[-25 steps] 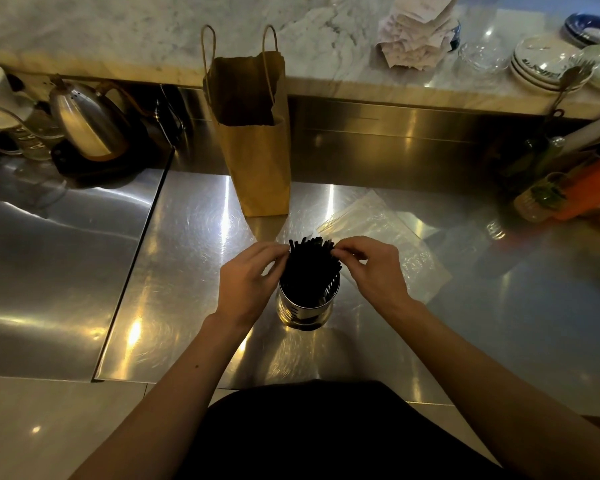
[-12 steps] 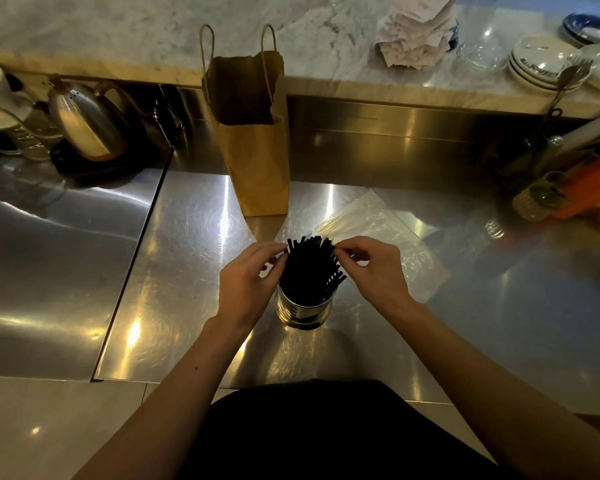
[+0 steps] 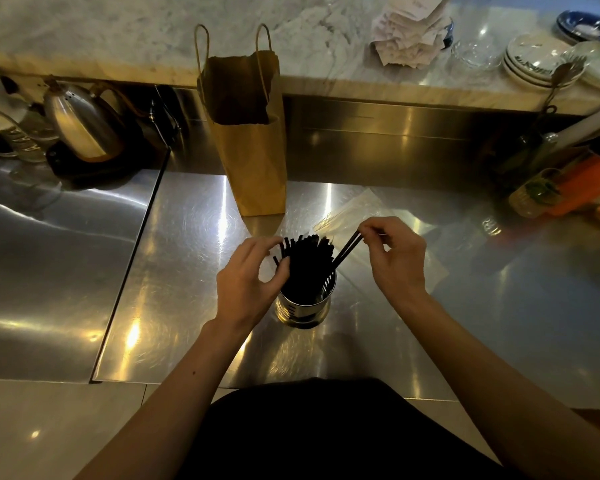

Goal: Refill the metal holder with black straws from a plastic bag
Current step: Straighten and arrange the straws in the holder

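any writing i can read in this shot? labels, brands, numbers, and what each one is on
No text reads cleanly here.
Stacked white plates: dark lettering on the rim, too blurred to read.
Paper slips: faint print, too small to read.
Glass at far left: pale marks, blurred.
Brown paper bag, metal holder, black straws: no text shows.

Steel counter before me: metal holder of black straws near; paper bag upright beyond it; plastic bag flat, far right of holder.
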The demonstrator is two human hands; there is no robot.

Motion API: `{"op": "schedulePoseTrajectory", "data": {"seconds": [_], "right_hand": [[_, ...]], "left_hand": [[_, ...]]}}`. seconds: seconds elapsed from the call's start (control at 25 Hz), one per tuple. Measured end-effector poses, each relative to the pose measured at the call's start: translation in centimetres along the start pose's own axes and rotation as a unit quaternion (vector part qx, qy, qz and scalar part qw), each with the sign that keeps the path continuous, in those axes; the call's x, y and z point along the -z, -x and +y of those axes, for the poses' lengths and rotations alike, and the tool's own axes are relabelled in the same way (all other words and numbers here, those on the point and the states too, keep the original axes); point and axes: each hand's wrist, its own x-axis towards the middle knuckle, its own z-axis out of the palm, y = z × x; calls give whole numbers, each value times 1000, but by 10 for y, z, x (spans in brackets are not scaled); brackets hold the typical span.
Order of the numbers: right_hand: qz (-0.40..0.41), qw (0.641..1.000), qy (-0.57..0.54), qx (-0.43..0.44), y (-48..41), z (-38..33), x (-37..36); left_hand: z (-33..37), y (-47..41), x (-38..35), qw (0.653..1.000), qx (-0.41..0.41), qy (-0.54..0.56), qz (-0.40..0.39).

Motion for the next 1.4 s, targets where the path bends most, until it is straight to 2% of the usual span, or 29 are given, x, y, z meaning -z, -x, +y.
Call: {"op": "schedulePoseTrajectory", "data": {"seconds": [0.2,0.32,0.44,0.56,0.64,0.72,0.8,0.92,1.04,1.2,1.28,1.4], "right_hand": [[94,988,-63,-102,-28,-10,22],[161,963,-139,-167,-42,-2,36],[205,921,-213,-254,-45,8,45],[234,854,-324,-332,-43,7,48],[236,808,-399,-364,-38,3,43],[222,787,-435,-377,-31,-1,34],[202,787,-442,-380,-24,-5,25],[183,800,-432,-373,-15,-11,15],[170,815,-418,-364,-9,-12,9],[140,825,-414,-359,-2,-11,4],[106,839,-402,-350,2,-10,3],[35,871,-363,-330,5,-9,4]], "left_hand": [[10,-9,3,999,-29,6,42],[23,-18,9,997,-27,54,38],[36,-25,16,993,24,116,13],[45,-29,19,977,117,178,-6],[53,-32,21,959,174,221,-28],[63,-34,20,941,207,263,-51],[74,-35,18,925,231,299,-44],[79,-33,14,910,259,324,12],[78,-31,13,893,264,360,59],[78,-30,15,876,266,395,84],[76,-32,19,878,251,398,85],[73,-38,35,906,198,367,70]]}}
